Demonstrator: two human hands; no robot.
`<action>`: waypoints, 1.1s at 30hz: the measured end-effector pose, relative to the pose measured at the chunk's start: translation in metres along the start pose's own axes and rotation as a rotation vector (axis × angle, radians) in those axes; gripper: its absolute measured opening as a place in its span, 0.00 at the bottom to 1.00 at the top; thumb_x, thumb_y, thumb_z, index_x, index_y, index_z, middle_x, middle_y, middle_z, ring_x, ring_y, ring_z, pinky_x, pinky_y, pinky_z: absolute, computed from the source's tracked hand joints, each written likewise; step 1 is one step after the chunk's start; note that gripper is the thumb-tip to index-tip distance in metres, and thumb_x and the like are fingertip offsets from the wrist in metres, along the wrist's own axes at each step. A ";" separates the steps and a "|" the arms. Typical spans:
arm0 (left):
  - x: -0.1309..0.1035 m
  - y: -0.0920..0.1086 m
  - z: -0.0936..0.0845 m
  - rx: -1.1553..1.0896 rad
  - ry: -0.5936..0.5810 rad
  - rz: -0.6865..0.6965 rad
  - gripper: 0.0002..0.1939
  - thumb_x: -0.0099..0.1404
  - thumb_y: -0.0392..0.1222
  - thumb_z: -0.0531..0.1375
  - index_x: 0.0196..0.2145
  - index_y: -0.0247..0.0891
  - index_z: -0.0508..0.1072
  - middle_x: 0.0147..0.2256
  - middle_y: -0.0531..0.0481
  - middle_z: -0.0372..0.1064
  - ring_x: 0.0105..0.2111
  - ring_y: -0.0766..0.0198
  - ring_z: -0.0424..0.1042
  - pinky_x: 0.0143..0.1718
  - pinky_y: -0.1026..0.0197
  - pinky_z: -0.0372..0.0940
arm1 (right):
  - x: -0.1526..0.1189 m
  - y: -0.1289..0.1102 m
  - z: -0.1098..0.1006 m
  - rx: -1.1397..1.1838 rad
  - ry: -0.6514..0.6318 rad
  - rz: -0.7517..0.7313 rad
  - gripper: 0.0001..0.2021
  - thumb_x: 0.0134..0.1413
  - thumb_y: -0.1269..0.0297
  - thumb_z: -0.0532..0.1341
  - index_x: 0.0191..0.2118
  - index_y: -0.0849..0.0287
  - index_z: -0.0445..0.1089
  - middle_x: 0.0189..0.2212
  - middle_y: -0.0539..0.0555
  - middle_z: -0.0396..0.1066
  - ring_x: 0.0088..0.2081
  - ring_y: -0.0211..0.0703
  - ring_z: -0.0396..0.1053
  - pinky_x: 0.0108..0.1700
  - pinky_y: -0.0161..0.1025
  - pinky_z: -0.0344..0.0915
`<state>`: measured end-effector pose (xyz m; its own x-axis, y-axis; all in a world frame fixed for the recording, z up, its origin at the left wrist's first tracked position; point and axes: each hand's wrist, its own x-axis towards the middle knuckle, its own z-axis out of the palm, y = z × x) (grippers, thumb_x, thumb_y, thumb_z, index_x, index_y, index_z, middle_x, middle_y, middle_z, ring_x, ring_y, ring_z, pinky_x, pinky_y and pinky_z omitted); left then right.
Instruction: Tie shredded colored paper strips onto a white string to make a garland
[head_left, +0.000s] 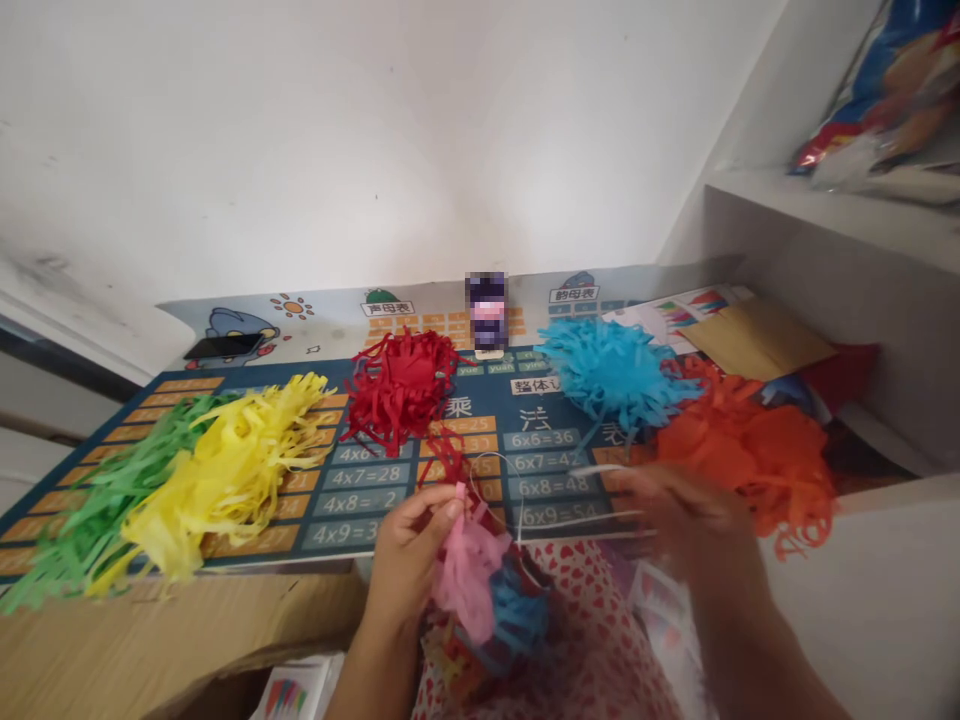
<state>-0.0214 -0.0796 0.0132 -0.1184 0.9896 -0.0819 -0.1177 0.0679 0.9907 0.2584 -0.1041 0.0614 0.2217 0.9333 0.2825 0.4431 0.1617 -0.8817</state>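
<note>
My left hand pinches the top of a pink paper tassel, which hangs over my lap. Blue tassel strips and an orange bunch lie just below it. At the right, my right hand is smeared by motion; white string stretches from near the pink tassel toward its fingers, and their grip is too blurred to make out. A few red strips lie behind the pink tassel at the table's front.
On the printed mat lie green, yellow, red, light blue and orange fringed paper piles. A phone rests at back left. Shelving stands at right, with brown paper beside it.
</note>
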 end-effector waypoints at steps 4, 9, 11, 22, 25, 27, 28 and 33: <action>-0.010 0.011 0.017 -0.308 -0.012 -0.203 0.16 0.43 0.46 0.75 0.25 0.36 0.76 0.22 0.53 0.73 0.23 0.69 0.70 0.27 0.68 0.64 | 0.001 -0.012 0.041 0.013 -0.174 -0.180 0.10 0.60 0.59 0.60 0.37 0.52 0.80 0.29 0.51 0.78 0.30 0.42 0.74 0.31 0.36 0.67; -0.015 0.020 0.029 -0.439 -0.059 -0.264 0.17 0.44 0.46 0.75 0.24 0.34 0.73 0.21 0.52 0.73 0.21 0.70 0.69 0.25 0.69 0.64 | -0.003 -0.028 0.066 -0.076 -0.163 -0.397 0.12 0.61 0.63 0.60 0.28 0.56 0.78 0.18 0.48 0.69 0.21 0.36 0.65 0.26 0.34 0.57; -0.015 0.018 0.031 -0.454 -0.075 -0.253 0.16 0.46 0.45 0.74 0.25 0.34 0.73 0.21 0.52 0.73 0.21 0.70 0.70 0.26 0.69 0.64 | -0.006 -0.030 0.072 -0.122 -0.101 -0.467 0.13 0.60 0.66 0.60 0.25 0.58 0.76 0.16 0.48 0.65 0.21 0.35 0.62 0.26 0.35 0.53; -0.014 0.009 0.037 -0.450 -0.061 -0.194 0.13 0.50 0.43 0.72 0.27 0.36 0.74 0.22 0.51 0.75 0.23 0.67 0.71 0.29 0.67 0.66 | -0.010 -0.024 0.080 -0.134 -0.174 -0.496 0.16 0.60 0.69 0.57 0.21 0.58 0.70 0.16 0.47 0.65 0.21 0.34 0.60 0.29 0.36 0.50; -0.014 0.010 0.039 -0.419 -0.051 -0.172 0.13 0.50 0.43 0.72 0.27 0.35 0.74 0.23 0.51 0.75 0.24 0.67 0.72 0.29 0.67 0.66 | -0.011 -0.022 0.079 -0.166 -0.177 -0.490 0.16 0.60 0.69 0.57 0.20 0.58 0.68 0.16 0.47 0.64 0.21 0.34 0.59 0.30 0.36 0.50; -0.015 0.009 0.039 -0.412 -0.045 -0.165 0.14 0.49 0.44 0.73 0.27 0.35 0.73 0.23 0.51 0.75 0.24 0.67 0.72 0.30 0.67 0.65 | -0.011 -0.020 0.080 -0.192 -0.162 -0.498 0.17 0.60 0.69 0.57 0.19 0.58 0.68 0.16 0.47 0.63 0.22 0.35 0.59 0.30 0.37 0.49; -0.015 0.009 0.038 -0.408 -0.042 -0.162 0.14 0.49 0.44 0.72 0.27 0.35 0.73 0.23 0.51 0.74 0.24 0.67 0.72 0.30 0.67 0.65 | -0.011 -0.020 0.080 -0.202 -0.156 -0.504 0.17 0.60 0.69 0.57 0.20 0.58 0.68 0.16 0.47 0.63 0.22 0.35 0.59 0.30 0.37 0.49; -0.017 0.007 0.036 -0.356 -0.023 -0.150 0.14 0.49 0.45 0.72 0.27 0.35 0.73 0.24 0.51 0.75 0.25 0.67 0.72 0.30 0.67 0.65 | -0.013 -0.021 0.080 -0.237 -0.133 -0.529 0.17 0.61 0.69 0.56 0.21 0.58 0.69 0.16 0.48 0.62 0.22 0.37 0.59 0.30 0.37 0.49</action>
<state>0.0150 -0.0912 0.0258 -0.0527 0.9749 -0.2162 -0.4676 0.1672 0.8680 0.1764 -0.0938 0.0462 -0.1864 0.7801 0.5973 0.6492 0.5541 -0.5211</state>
